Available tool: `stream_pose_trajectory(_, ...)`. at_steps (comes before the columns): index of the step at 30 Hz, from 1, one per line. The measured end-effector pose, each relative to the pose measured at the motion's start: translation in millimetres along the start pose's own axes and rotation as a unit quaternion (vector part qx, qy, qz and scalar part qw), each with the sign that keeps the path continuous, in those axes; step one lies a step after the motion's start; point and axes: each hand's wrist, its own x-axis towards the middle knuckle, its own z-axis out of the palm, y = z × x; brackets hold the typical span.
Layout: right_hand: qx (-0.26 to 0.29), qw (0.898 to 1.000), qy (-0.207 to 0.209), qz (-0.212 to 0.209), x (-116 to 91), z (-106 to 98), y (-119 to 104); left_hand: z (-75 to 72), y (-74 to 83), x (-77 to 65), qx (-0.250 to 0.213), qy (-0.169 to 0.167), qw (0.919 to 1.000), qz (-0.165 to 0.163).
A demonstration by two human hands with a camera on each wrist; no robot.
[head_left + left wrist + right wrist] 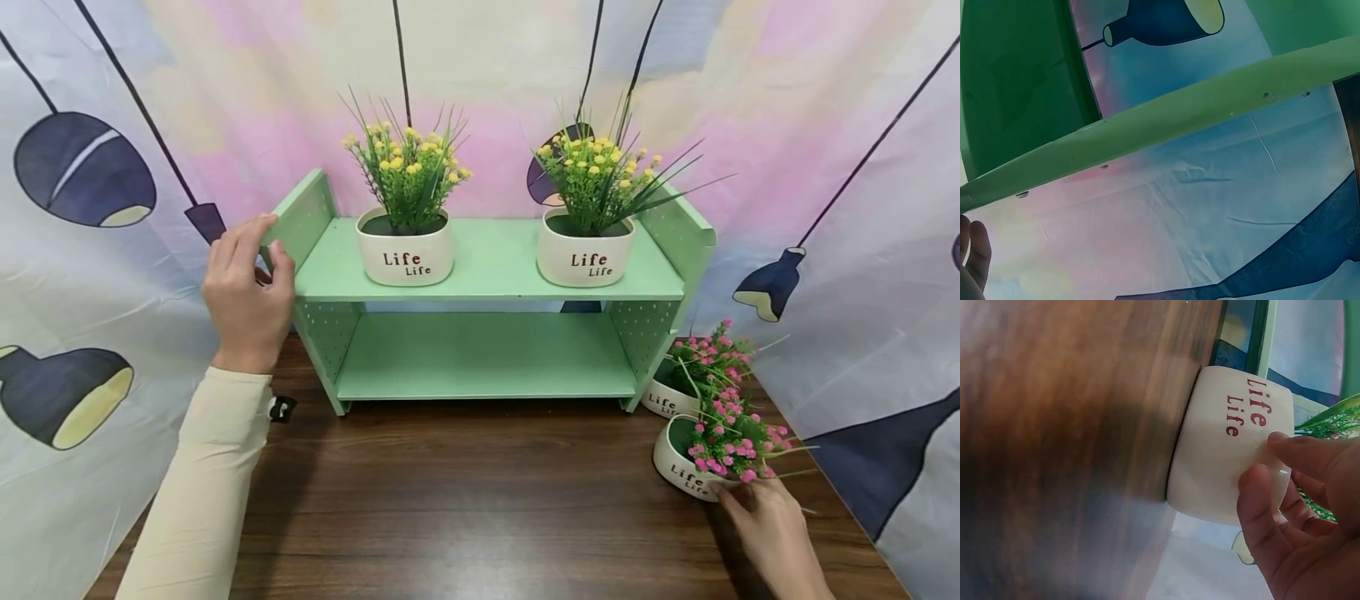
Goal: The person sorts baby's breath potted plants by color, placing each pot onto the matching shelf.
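My left hand is at the front of the left side panel of a green two-tier shelf, thumb and fingers bent about the panel's edge. In the left wrist view only a few fingertips show beside a green edge. With my right hand I grip the near white "Life" flower pot, which bears pink flowers and stands on the table. One digit presses the lettered side; other fingers go behind the rim, partly hidden.
Two white pots with yellow flowers, a left pot and a right pot, stand on the upper tier. Another pink-flowered pot is behind the gripped one, close to the shelf's right leg. A printed curtain hangs behind the brown table.
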Motion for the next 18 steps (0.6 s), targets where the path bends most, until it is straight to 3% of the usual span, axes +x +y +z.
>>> stream_pose_trajectory(5, -0.011, 1.0, 0.01, -0.023, 1, 0, 0, -0.4, -0.2, -0.1, 0.001, -0.003, 1.0, 0.0)
stream_pose_trajectory(14, -0.022, 0.999, -0.03, 0.005, -1, -3, -9, -1.1, 0.4, 0.3, -0.002, -0.008, 1.0, 0.002)
stream_pose_trajectory(18, -0.035, 0.999, -0.036, -0.005, -2, -8, -15, -2.3, 1.7, 0.4, -0.002, -0.011, 0.9999, 0.001)
